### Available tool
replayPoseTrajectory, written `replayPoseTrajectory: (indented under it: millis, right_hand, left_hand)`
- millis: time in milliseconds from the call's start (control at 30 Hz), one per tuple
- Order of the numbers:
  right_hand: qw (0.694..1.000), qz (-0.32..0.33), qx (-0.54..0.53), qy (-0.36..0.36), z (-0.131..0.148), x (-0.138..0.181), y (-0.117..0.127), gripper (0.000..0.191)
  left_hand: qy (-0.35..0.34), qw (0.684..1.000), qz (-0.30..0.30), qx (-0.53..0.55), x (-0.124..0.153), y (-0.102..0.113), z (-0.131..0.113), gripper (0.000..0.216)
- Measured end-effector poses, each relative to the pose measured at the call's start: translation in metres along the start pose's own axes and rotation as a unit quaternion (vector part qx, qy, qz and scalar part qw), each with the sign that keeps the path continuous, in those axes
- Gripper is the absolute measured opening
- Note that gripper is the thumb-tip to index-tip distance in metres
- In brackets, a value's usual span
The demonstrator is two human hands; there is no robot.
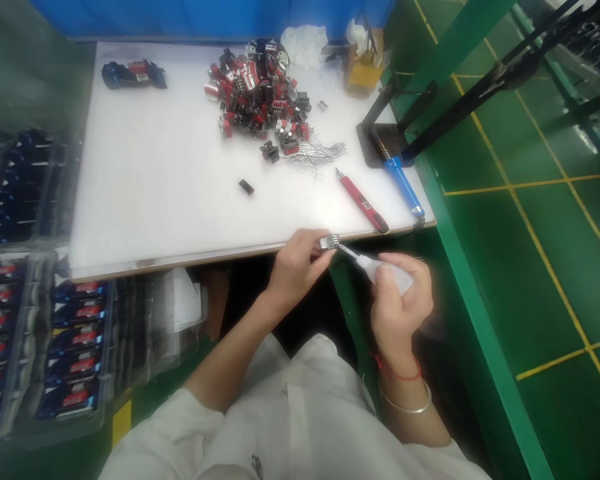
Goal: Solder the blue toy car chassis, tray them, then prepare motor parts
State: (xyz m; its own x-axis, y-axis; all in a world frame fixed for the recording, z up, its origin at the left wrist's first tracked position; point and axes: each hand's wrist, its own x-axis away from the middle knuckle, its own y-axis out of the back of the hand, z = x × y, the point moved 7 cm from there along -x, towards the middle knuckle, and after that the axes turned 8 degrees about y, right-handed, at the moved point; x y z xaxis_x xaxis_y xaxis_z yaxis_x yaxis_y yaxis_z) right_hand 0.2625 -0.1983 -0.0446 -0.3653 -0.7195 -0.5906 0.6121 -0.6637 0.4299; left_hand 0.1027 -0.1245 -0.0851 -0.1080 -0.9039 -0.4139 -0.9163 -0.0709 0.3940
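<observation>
My left hand (296,265) pinches a small metal-and-black component (329,242) just below the front edge of the white table (155,173). A small clear squeeze bottle (380,270) is gripped in my right hand (397,300), its thin nozzle tip touching the component. Both hands are closed around what they hold. A pile of red and black components (257,93) lies at the back of the table, with loose metal pins (315,153) beside it.
A red utility knife (363,202) and a blue-handled tool (405,187) on a black stand (380,143) lie at the table's right. One black part (245,187) sits alone mid-table. Trays of packed parts (35,347) stand at left. Green floor at right.
</observation>
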Motion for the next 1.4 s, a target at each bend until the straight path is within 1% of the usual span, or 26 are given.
replayPoseTrajectory:
  millis: [100, 133, 200, 233, 300, 367, 433, 533, 667, 867, 1067, 1167, 1300, 1400]
  right_hand:
    - [1.000, -0.009, -0.009, -0.027, -0.005, 0.001, 0.001, 0.016]
    - [0.998, -0.013, -0.020, -0.050, -0.008, 0.001, 0.001, 0.018]
    - [0.990, -0.019, -0.072, -0.119, -0.018, 0.002, -0.001, 0.022]
    - [0.981, -0.019, -0.110, -0.161, -0.024, 0.003, -0.003, 0.023]
    - [0.952, -0.013, -0.195, -0.235, -0.033, 0.004, -0.010, 0.025]
    - [0.924, -0.006, -0.262, -0.279, -0.038, 0.004, -0.016, 0.027]
    - [0.905, -0.004, -0.299, -0.302, -0.041, 0.004, -0.019, 0.030]
    - [0.887, -0.009, -0.326, -0.327, -0.045, 0.005, -0.021, 0.031]
    - [0.873, -0.023, -0.350, -0.339, -0.049, 0.009, -0.021, 0.029]
    - [0.884, -0.031, -0.343, -0.315, -0.045, 0.007, -0.015, 0.026]
    - [0.911, -0.044, -0.301, -0.277, -0.039, 0.008, -0.006, 0.022]
    - [0.934, -0.047, -0.260, -0.239, -0.034, 0.009, 0.000, 0.021]
    - [0.965, -0.043, -0.185, -0.180, -0.032, 0.012, 0.006, 0.021]
    - [0.981, -0.039, -0.118, -0.152, -0.030, 0.013, 0.009, 0.024]
  left_hand:
    - [-0.004, 1.000, -0.001, 0.000, 0.000, 0.000, -0.001, 0.022]
    - [-0.005, 1.000, -0.002, -0.002, 0.000, 0.000, -0.001, 0.022]
    - [-0.007, 1.000, -0.002, -0.004, 0.000, 0.001, -0.001, 0.021]
    - [-0.005, 1.000, -0.002, -0.004, 0.001, 0.001, -0.001, 0.021]
    - [0.001, 1.000, 0.002, -0.001, 0.002, 0.001, -0.001, 0.021]
    - [0.007, 1.000, 0.003, 0.003, 0.003, 0.002, -0.001, 0.022]
    - [0.013, 1.000, 0.002, 0.003, 0.004, 0.003, -0.003, 0.023]
    - [0.013, 1.000, 0.000, -0.002, 0.007, 0.004, -0.006, 0.025]
    - [-0.002, 1.000, -0.011, -0.010, 0.010, 0.005, -0.012, 0.026]
    - [-0.026, 0.998, -0.022, -0.051, 0.011, 0.005, -0.020, 0.021]
    - [-0.044, 0.992, -0.042, -0.108, 0.011, 0.008, -0.027, 0.019]
    - [-0.040, 0.990, -0.050, -0.128, 0.011, 0.009, -0.028, 0.018]
    - [-0.043, 0.989, -0.046, -0.132, 0.011, 0.009, -0.027, 0.019]
    - [-0.055, 0.988, -0.042, -0.137, 0.010, 0.010, -0.025, 0.021]
